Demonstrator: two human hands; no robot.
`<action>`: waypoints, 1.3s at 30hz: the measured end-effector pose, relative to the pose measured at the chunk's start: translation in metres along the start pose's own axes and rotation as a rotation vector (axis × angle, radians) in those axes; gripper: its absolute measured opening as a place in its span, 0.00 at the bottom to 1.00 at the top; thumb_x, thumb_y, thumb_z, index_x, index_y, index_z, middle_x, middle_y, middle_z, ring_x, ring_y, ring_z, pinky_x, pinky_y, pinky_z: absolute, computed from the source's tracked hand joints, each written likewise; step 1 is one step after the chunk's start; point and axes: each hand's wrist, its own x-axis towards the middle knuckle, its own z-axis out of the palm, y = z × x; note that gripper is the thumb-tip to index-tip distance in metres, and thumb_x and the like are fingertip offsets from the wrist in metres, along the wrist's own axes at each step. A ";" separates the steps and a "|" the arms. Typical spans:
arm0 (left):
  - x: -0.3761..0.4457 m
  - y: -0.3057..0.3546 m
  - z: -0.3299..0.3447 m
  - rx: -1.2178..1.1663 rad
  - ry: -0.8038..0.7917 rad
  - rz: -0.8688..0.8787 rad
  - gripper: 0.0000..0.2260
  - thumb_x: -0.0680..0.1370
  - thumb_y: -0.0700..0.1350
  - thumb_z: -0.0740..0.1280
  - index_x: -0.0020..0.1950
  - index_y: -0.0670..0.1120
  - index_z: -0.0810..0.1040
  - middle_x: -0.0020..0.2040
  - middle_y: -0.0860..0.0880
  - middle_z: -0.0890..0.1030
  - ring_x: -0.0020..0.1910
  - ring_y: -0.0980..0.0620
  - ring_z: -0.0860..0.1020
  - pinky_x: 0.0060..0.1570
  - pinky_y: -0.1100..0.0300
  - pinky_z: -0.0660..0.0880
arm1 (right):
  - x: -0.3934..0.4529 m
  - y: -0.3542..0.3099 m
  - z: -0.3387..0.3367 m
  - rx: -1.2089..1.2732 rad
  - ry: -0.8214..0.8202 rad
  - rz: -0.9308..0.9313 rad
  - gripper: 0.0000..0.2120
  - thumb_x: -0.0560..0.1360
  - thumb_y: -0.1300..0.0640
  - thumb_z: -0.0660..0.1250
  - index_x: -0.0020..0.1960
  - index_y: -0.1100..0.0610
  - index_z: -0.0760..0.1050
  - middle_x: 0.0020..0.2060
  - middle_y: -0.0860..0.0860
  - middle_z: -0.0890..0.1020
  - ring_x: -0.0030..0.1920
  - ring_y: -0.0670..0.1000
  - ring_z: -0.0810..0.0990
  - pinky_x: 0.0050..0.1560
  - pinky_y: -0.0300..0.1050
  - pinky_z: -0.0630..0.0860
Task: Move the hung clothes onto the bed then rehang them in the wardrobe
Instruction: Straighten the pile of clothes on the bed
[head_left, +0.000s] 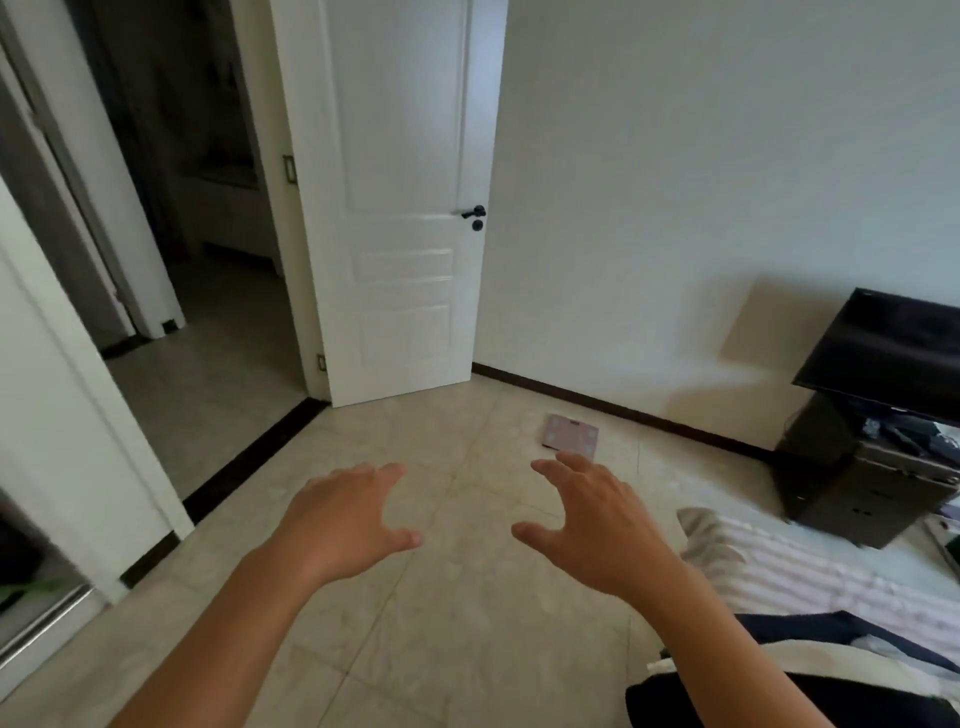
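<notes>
My left hand (348, 519) and my right hand (587, 525) are stretched out in front of me over the tiled floor, fingers spread and relaxed, holding nothing. The bed (779, 571) with striped bedding reaches in from the lower right. Dark and white clothes (852, 649) lie on it at the bottom right corner, just right of my right forearm. At the far left edge a sliver of the wardrobe (36, 613) shows, with a metal sliding rail at its base; its inside is dark and mostly hidden.
A white door (400, 208) stands open onto a dim hallway (208, 364). A pink bathroom scale (570, 429) lies on the floor by the wall. A black TV (893, 353) on a dark stand (852, 493) sits at the right.
</notes>
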 end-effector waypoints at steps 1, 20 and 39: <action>-0.010 -0.023 -0.007 -0.005 0.014 -0.020 0.37 0.73 0.68 0.65 0.78 0.56 0.57 0.75 0.54 0.67 0.71 0.50 0.68 0.67 0.53 0.68 | 0.004 -0.025 0.003 0.007 -0.009 -0.028 0.38 0.74 0.34 0.65 0.78 0.47 0.58 0.77 0.48 0.61 0.75 0.51 0.63 0.74 0.53 0.63; -0.194 -0.363 -0.091 -0.085 0.211 -0.546 0.34 0.76 0.65 0.63 0.78 0.55 0.58 0.74 0.54 0.69 0.70 0.51 0.69 0.64 0.50 0.71 | 0.083 -0.428 0.073 -0.007 -0.174 -0.584 0.29 0.77 0.42 0.67 0.75 0.45 0.64 0.73 0.44 0.68 0.71 0.48 0.67 0.69 0.46 0.66; -0.177 -0.635 -0.184 -0.086 0.257 -0.856 0.29 0.76 0.64 0.65 0.74 0.54 0.65 0.68 0.53 0.73 0.63 0.52 0.72 0.58 0.57 0.71 | 0.250 -0.733 0.115 -0.037 -0.235 -0.985 0.27 0.77 0.49 0.66 0.75 0.48 0.63 0.71 0.46 0.68 0.69 0.49 0.69 0.67 0.43 0.67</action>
